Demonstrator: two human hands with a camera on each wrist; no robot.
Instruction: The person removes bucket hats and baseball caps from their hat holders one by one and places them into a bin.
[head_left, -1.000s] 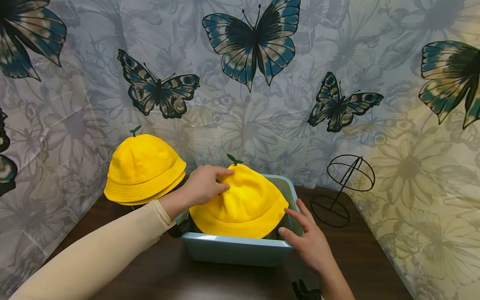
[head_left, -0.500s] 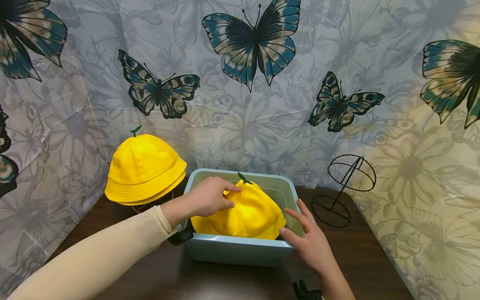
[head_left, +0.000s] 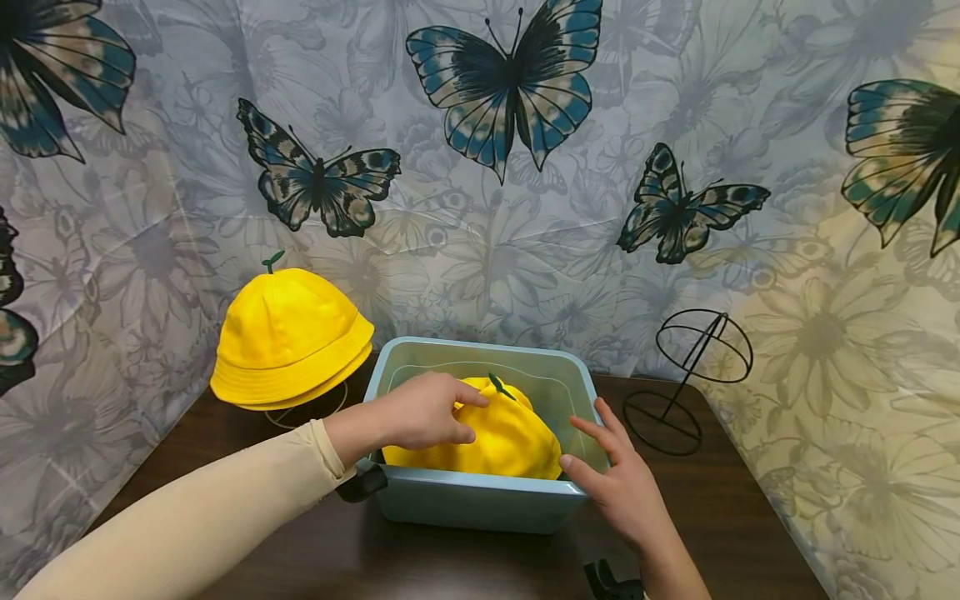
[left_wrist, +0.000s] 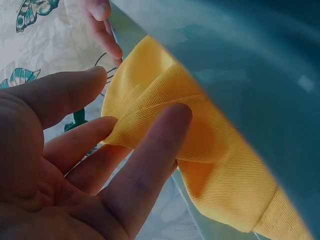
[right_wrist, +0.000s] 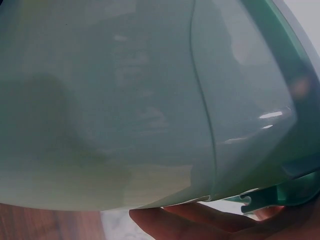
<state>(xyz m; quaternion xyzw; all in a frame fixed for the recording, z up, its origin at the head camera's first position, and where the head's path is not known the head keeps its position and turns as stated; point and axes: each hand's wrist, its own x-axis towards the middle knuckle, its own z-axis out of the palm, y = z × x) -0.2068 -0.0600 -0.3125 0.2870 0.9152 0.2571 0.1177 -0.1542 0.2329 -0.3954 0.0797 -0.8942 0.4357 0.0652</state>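
Observation:
A yellow brimmed hat (head_left: pixel 506 437) with a green sprout on top lies crumpled inside a light blue plastic bin (head_left: pixel 480 504). My left hand (head_left: pixel 420 410) reaches over the bin's left side, its spread fingers touching the hat. In the left wrist view, the thumb stands apart from the fingers and the fingertips rest against yellow fabric (left_wrist: pixel 220 155). My right hand (head_left: pixel 624 479) rests at the bin's right rim with loosely extended fingers. Mostly the bin's wall (right_wrist: pixel 125 110) fills the right wrist view, with fingers (right_wrist: pixel 175 222) along its lower edge.
Yellow hats (head_left: pixel 288 329), seemingly stacked, sit on a wire stand at the left. A bare black wire hat stand (head_left: pixel 678 379) is at the right. The dark wooden table (head_left: pixel 750 508) meets a butterfly-print cloth backdrop (head_left: pixel 510 275).
The hat has sunk lower into the bin and crumpled, its sprout dropping down and to the right. My left hand has followed it downward; my right hand stays at the rim.

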